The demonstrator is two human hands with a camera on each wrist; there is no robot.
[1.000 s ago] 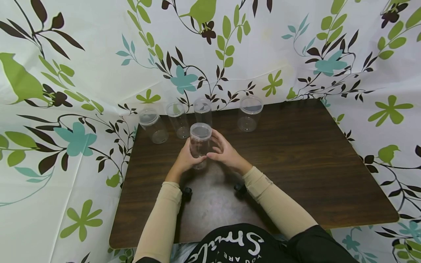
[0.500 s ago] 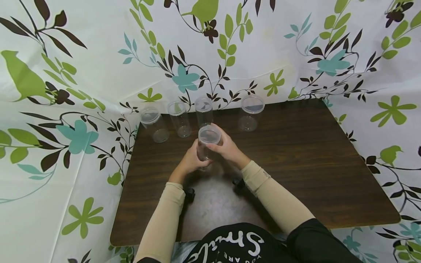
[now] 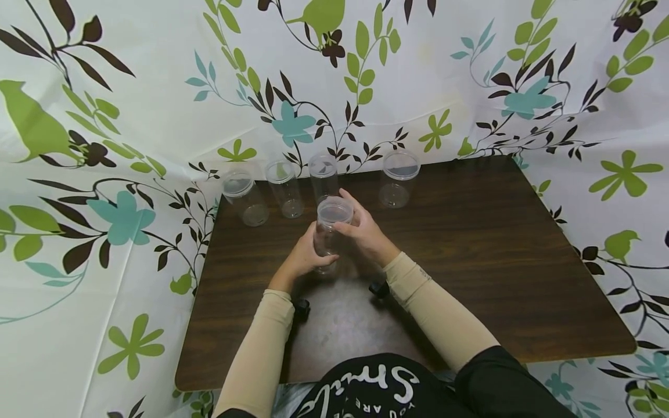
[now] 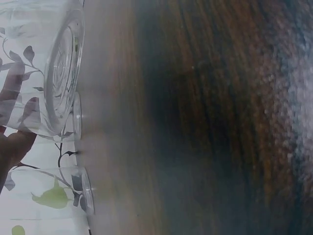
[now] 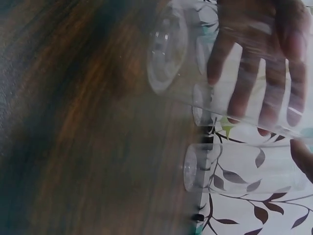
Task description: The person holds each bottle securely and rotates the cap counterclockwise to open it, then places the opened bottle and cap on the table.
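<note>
A clear plastic jar (image 3: pixel 325 238) with a translucent lid (image 3: pixel 335 210) is held between both hands over the middle of the table. My left hand (image 3: pixel 308 253) grips the jar's body from the left, thumb across its near side. At the top, my right hand (image 3: pixel 364 231) grasps the lid, thumb on the near edge and fingers round the far right. In the left wrist view the base of the jar (image 4: pixel 61 68) hangs above the wood. Through the clear wall in the right wrist view, the left hand's fingers (image 5: pixel 244 78) show wrapped round the jar.
Along the back edge of the brown table (image 3: pixel 470 261) stand more lidded clear jars: a wide one (image 3: pixel 245 200) at left, two slim ones (image 3: pixel 284 191) (image 3: pixel 324 177) beside it, and another wide one (image 3: pixel 398 181) to the right. A leaf-patterned sheet (image 3: pixel 407 69) hangs behind.
Over the last second the jar has moved slightly right and tilted a little. My right hand has shifted from the jar's side up to its lid; the left hand keeps its grip.
</note>
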